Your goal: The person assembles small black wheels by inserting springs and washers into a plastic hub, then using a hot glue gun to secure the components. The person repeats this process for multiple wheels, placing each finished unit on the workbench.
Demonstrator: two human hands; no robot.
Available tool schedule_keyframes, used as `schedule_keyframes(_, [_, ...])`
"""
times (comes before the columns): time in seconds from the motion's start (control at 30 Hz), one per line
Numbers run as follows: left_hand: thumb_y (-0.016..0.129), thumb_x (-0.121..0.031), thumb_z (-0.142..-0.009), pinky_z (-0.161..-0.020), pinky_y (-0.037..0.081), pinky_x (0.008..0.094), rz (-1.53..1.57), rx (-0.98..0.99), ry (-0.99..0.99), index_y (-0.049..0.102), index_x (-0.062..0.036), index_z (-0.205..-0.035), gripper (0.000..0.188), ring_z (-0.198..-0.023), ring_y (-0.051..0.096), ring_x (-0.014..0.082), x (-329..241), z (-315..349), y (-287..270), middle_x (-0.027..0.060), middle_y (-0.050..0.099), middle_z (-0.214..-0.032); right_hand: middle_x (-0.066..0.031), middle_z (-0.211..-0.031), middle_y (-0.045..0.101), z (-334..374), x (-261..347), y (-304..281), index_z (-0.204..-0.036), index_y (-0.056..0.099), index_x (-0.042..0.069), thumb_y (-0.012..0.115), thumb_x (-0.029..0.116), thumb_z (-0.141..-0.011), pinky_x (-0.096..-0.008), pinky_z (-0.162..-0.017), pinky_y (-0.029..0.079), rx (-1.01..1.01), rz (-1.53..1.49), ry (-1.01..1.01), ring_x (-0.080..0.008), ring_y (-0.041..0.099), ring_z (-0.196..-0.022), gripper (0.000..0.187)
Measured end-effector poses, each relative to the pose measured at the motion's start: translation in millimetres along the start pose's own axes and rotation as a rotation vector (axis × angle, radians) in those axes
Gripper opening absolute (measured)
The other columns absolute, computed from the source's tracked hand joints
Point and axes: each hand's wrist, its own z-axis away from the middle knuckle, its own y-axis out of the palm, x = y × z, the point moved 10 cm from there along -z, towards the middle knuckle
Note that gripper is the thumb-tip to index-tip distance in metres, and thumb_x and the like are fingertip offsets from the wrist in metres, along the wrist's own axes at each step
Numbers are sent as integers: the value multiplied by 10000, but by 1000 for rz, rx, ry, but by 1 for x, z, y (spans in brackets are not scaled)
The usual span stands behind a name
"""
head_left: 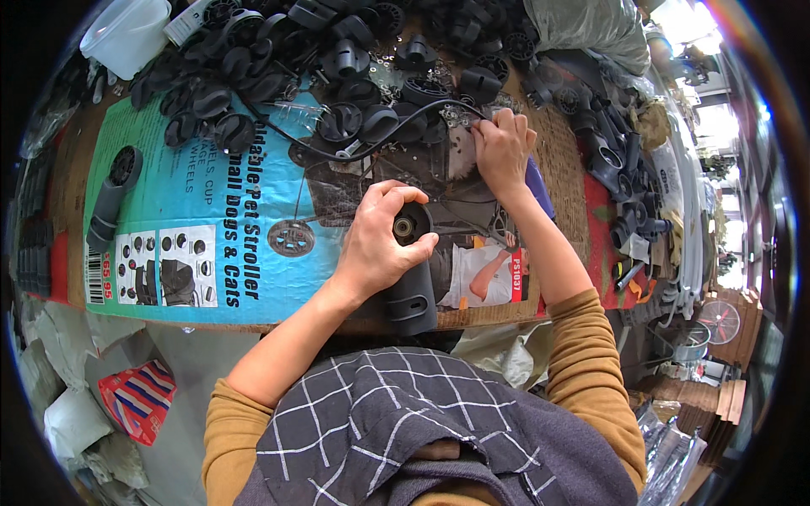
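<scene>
A black plastic tube-shaped part [411, 299] with a round socket end lies near the table's front edge. My left hand [377, 240] is closed around its round end, thumb and fingers curled about the rim. Inside the socket a small metal ring [403, 227] shows. Farther off to the right, my right hand [504, 150] has its fingers drawn together beside small loose metal pieces [463, 117]; whatever they pinch is hidden. A blue-purple object [538, 187], partly covered, sits beside my right wrist. One end of a black cable [337, 158] runs up near those fingers.
Black plastic wheel parts [228, 101] are heaped along the far side. A similar tube part [115, 198] lies at the left on the flattened printed cardboard [253, 202]. More black parts [609, 160] line the right edge. A white tub [126, 38] stands far left.
</scene>
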Motion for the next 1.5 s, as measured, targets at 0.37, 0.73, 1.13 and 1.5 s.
schedule_keyframes(0.37, [775,-209,-682,-945,462,384,24,3,-15,619,-71,-1085,454,-1097,552,323,1,-1,0,160,533,-1158,-18,-900,548,7,1,2,-812,721,145,715,220,-777,-409,-839,330,36,-78,91,-250,490,-963,83])
schedule_keyframes(0.73, [781,-185,-670,-979,420,371,28,-16,-2,577,-37,-1094,493,-1102,529,298,-1,0,-1,134,559,-1122,-25,-831,583,46,-7,-26,-833,749,123,718,206,-810,-354,-783,341,67,-303,240,-218,535,-899,91])
schedule_keyframes(1.13, [777,-195,-684,-956,427,361,23,4,-15,582,-31,-1090,479,-1064,537,287,0,-1,0,133,555,-1094,-15,-860,569,40,2,-15,-793,714,139,735,206,-763,-390,-814,325,135,-175,107,-230,532,-924,76])
schedule_keyframes(1.5, [780,-191,-669,-911,470,405,-44,-37,-8,500,-51,-1151,575,-1076,549,337,3,2,0,165,532,-1136,4,-805,578,49,94,-73,-772,718,142,717,185,-756,-354,-804,333,351,-750,46,-208,543,-869,46])
